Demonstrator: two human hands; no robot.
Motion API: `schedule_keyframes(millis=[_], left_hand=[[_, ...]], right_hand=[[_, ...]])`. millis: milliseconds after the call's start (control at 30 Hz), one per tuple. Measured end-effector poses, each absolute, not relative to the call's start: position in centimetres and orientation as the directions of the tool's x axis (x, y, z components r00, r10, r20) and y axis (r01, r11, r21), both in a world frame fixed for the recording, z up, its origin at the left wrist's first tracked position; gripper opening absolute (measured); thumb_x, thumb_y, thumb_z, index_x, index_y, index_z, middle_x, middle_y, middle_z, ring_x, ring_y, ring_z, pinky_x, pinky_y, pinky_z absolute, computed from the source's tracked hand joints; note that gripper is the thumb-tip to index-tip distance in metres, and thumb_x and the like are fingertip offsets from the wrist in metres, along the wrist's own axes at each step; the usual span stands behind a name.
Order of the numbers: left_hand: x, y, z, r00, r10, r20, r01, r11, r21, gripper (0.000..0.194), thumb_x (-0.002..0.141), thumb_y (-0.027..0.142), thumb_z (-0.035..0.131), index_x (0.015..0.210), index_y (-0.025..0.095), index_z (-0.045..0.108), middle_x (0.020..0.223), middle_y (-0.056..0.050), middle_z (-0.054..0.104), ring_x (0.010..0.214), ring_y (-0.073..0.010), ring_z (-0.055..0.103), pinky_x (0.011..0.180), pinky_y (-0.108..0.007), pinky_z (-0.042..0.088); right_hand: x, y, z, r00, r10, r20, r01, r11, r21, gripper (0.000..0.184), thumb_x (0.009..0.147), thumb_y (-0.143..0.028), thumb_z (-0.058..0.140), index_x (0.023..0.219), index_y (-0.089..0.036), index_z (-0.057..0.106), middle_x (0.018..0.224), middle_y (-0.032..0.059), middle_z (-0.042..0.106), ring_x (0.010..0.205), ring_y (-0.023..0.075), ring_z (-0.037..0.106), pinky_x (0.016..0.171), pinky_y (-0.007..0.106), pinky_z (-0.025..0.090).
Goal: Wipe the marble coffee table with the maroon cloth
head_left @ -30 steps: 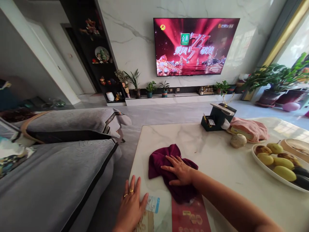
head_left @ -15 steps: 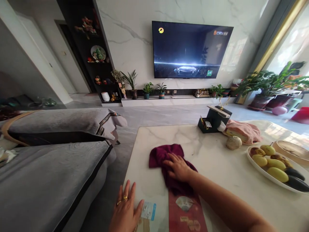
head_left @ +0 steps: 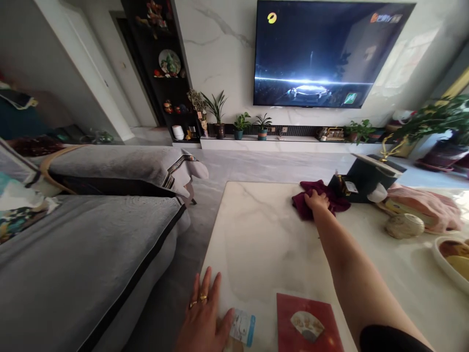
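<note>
Burgundy cloth [head_left: 301,209] lies bunched near the far edge of the marble-patterned table [head_left: 256,244], just beside the dark green tissue box [head_left: 361,178]. The right hand [head_left: 317,198] rests palm down on it at the end of an outstretched arm; whether its fingers grip the fabric, I cannot tell. Nearer, at the table's left edge, the left hand [head_left: 205,313] is open with fingers spread, two gold rings [head_left: 203,297] on it, its thumb by a blue-and-white card [head_left: 243,326]. A red printed panel [head_left: 287,318] lies right of that card. Beyond the tissue box sits a round pale jar [head_left: 405,226].
</note>
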State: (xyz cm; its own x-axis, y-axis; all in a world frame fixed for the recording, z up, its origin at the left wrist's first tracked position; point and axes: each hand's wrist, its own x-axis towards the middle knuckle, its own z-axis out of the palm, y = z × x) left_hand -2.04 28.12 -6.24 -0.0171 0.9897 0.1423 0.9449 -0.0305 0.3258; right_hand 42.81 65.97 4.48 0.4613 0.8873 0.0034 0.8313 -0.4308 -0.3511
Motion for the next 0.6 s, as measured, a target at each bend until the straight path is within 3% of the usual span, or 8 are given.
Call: schedule_keyframes(millis=[100, 300, 600], left_hand=[[-2.0, 27.9, -5.7, 0.001, 0.996, 0.087, 0.932, -0.032, 0.361, 0.081, 0.107, 0.054, 0.055, 0.183, 0.027, 0.042, 0.198, -0.008, 0.020, 0.184, -0.0452, 0.012, 0.139, -0.072, 0.043], [-1.4, 27.8, -3.7, 0.000, 1.000, -0.010, 0.909, 0.004, 0.417, 0.084, 0.106, 0.051, 0.060, 0.184, 0.027, 0.039, 0.197, -0.008, 0.016, 0.184, -0.0451, 0.010, 0.141, -0.076, 0.039], [-1.1, 27.9, -3.6, 0.026, 0.999, -0.036, 0.911, -0.009, 0.412, 0.086, 0.107, 0.052, 0.058, 0.184, 0.022, 0.037, 0.197, -0.011, 0.010, 0.183, -0.0462, 0.007, 0.140, -0.074, 0.041]], right_hand=[[39.2, 67.7, 3.9, 0.415, 0.910, 0.015, 0.852, -0.383, -0.357, 0.078, 0.112, -0.057, 0.053, 0.172, -0.007, 0.051, 0.176, 0.0431, 0.038, 0.165, 0.0555, 0.044, 0.130, 0.072, 0.037], [27.0, 69.4, 3.4, 0.068, 0.997, 0.031, 0.926, -0.051, -0.375, 0.075, 0.107, -0.060, 0.064, 0.173, -0.025, 0.055, 0.178, 0.0238, 0.049, 0.164, 0.0447, 0.048, 0.135, 0.062, 0.037], [11.0, 67.5, 4.8, -0.329, 0.944, -0.012, 0.868, 0.297, -0.399, 0.074, 0.108, -0.047, 0.063, 0.179, -0.029, 0.048, 0.189, 0.0152, 0.041, 0.169, 0.0432, 0.043, 0.140, 0.060, 0.032]])
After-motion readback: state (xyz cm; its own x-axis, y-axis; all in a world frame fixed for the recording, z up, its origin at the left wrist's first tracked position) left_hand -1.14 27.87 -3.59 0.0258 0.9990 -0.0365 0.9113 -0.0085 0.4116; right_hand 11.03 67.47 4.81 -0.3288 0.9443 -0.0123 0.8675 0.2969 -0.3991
